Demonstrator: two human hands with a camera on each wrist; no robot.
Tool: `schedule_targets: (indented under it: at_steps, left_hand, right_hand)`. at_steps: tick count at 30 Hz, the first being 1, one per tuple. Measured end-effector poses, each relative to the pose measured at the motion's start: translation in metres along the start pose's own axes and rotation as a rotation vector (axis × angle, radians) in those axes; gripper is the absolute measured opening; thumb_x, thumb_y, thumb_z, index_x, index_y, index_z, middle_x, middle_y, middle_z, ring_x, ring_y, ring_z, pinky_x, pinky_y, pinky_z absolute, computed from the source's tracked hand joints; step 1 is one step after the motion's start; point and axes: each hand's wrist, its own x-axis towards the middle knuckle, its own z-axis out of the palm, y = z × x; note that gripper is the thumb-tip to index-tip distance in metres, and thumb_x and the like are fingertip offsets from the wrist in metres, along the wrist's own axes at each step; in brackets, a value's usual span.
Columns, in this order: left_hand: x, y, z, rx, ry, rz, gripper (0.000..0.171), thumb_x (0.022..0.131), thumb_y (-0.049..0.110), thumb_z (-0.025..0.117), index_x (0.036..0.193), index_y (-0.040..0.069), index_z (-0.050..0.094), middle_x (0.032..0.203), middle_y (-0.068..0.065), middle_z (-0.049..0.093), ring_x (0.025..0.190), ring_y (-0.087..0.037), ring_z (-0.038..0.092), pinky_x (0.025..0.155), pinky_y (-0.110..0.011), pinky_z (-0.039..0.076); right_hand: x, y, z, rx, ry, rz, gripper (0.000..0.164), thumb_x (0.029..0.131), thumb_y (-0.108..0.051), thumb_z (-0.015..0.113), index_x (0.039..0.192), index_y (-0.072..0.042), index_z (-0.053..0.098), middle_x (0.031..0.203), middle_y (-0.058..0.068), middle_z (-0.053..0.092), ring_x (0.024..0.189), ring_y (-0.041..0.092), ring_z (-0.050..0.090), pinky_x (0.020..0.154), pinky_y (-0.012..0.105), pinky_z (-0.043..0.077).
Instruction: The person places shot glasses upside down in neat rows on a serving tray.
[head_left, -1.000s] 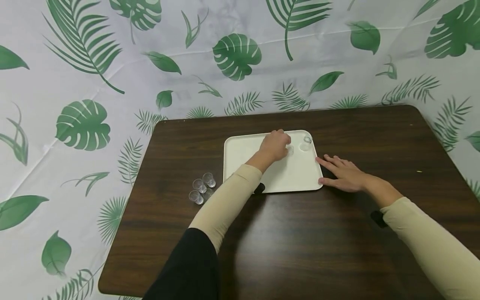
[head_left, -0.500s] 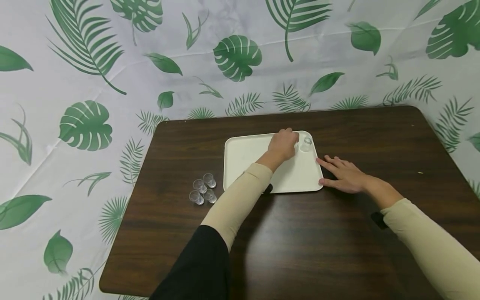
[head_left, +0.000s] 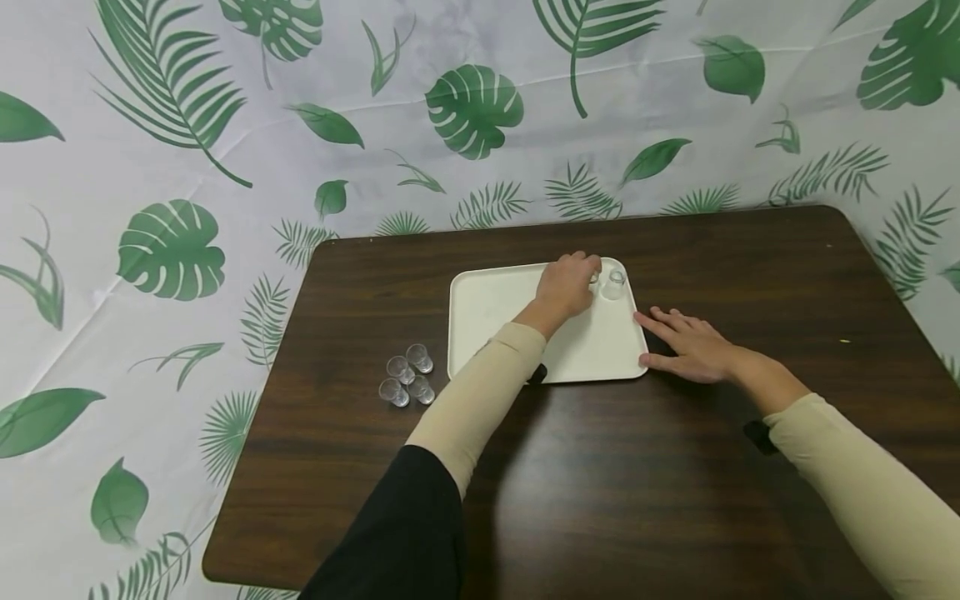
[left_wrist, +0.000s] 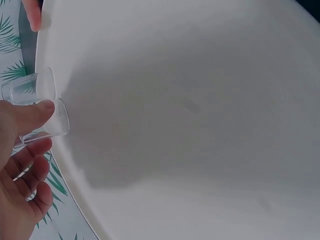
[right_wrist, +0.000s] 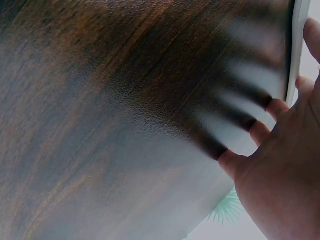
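Left hand (head_left: 564, 287): has shifted rightward over the tray (head_left: 495, 308) since the earlier frame, taking the held cup (left_wrist: 60, 120) towards the tray's far right corner.
Left fingers: narrow, thumb and index pinching the held cup; the other fingers curl clear of it.
Held cup: at the fingertips, over the tray's far right part; its long axis looks close to upright, wide end towards the tray. Cannot tell whether it rests on the tray.
Standing cup (head_left: 612, 287): in the tray's far right corner, just right of the held cup, wide end down by its look. The two overlap in the left wrist view; cannot tell if they touch.
Right hand (head_left: 693, 350): fingers spread wide, thumb and index at the tray's right edge, the rest on the worktop (head_left: 600, 467).
Nearer hand: left, for both tray cups.
Four cups (head_left: 400, 371): clustered on the worktop, left of the tray, wide ends up.
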Motion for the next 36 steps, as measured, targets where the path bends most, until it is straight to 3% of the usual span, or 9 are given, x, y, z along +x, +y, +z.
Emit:
schedule_targets:
  at_steps: [9, 13, 19, 22, 28, 32, 36]
  left_hand:
    - [-0.008, -0.009, -0.011, -0.058, -0.022, -0.024, 0.06, 0.088, 0.046, 0.07, 0.139, 0.026, 0.045, 0.128, 0.003, 0.052, 0.114, -0.019, 0.052, 0.086, -0.036, 0.047]
    - [-0.016, -0.014, -0.033, -0.116, -0.036, -0.025, 0.068, 0.089, 0.053, 0.066, 0.146, 0.026, 0.04, 0.131, 0.0, 0.048, 0.116, -0.019, 0.05, 0.085, -0.035, 0.047]
    - [-0.037, -0.033, -0.077, -0.204, 0.017, 0.018, 0.067, 0.091, 0.054, 0.062, 0.147, 0.025, 0.039, 0.127, -0.001, 0.047, 0.105, -0.018, 0.05, 0.077, -0.033, 0.046]
    - [-0.053, -0.048, -0.098, -0.241, 0.057, 0.041, 0.067, 0.091, 0.053, 0.063, 0.147, 0.023, 0.041, 0.124, -0.002, 0.047, 0.099, -0.017, 0.05, 0.076, -0.032, 0.046]
    - [-0.098, -0.081, -0.132, -0.372, 0.173, 0.063, 0.067, 0.091, 0.044, 0.068, 0.147, 0.019, 0.042, 0.13, -0.006, 0.047, 0.109, -0.02, 0.049, 0.087, -0.038, 0.045]
    - [-0.13, -0.106, -0.143, -0.46, 0.266, 0.081, 0.067, 0.09, 0.039, 0.071, 0.147, 0.017, 0.044, 0.133, -0.006, 0.047, 0.107, -0.023, 0.05, 0.086, -0.038, 0.044]
    - [-0.163, -0.131, -0.144, -0.526, 0.338, 0.066, 0.064, 0.09, 0.032, 0.073, 0.144, 0.013, 0.046, 0.133, -0.008, 0.049, 0.109, -0.027, 0.051, 0.09, -0.038, 0.043]
  right_hand:
    - [0.003, -0.002, 0.001, 0.012, -0.011, -0.001, 0.085, 0.094, -0.066, 0.046, 0.159, -0.024, 0.011, 0.16, 0.026, 0.009, 0.142, 0.053, 0.004, 0.104, 0.073, 0.005]
    - [0.003, -0.003, 0.002, 0.016, -0.011, -0.007, 0.084, 0.095, -0.064, 0.047, 0.159, -0.024, 0.012, 0.16, 0.026, 0.009, 0.142, 0.053, 0.005, 0.103, 0.074, 0.005]
    - [0.002, -0.003, 0.001, 0.016, -0.003, 0.0, 0.083, 0.094, -0.064, 0.047, 0.159, -0.025, 0.012, 0.16, 0.025, 0.009, 0.142, 0.054, 0.004, 0.103, 0.074, 0.004]
    - [0.003, -0.002, 0.002, 0.007, 0.002, 0.004, 0.084, 0.093, -0.065, 0.047, 0.159, -0.026, 0.011, 0.16, 0.025, 0.009, 0.142, 0.054, 0.004, 0.103, 0.074, 0.003]
    - [0.003, -0.004, 0.002, 0.006, 0.006, -0.002, 0.085, 0.094, -0.064, 0.048, 0.159, -0.026, 0.01, 0.16, 0.026, 0.009, 0.142, 0.054, 0.004, 0.104, 0.073, 0.003]
    - [0.0, -0.007, 0.0, 0.009, 0.026, -0.025, 0.082, 0.095, -0.058, 0.051, 0.159, -0.024, 0.013, 0.159, 0.027, 0.012, 0.141, 0.055, 0.006, 0.104, 0.072, 0.005]
    - [-0.002, -0.01, -0.002, 0.029, 0.032, -0.054, 0.081, 0.096, -0.053, 0.053, 0.159, -0.023, 0.013, 0.158, 0.03, 0.012, 0.14, 0.057, 0.006, 0.103, 0.073, 0.005]
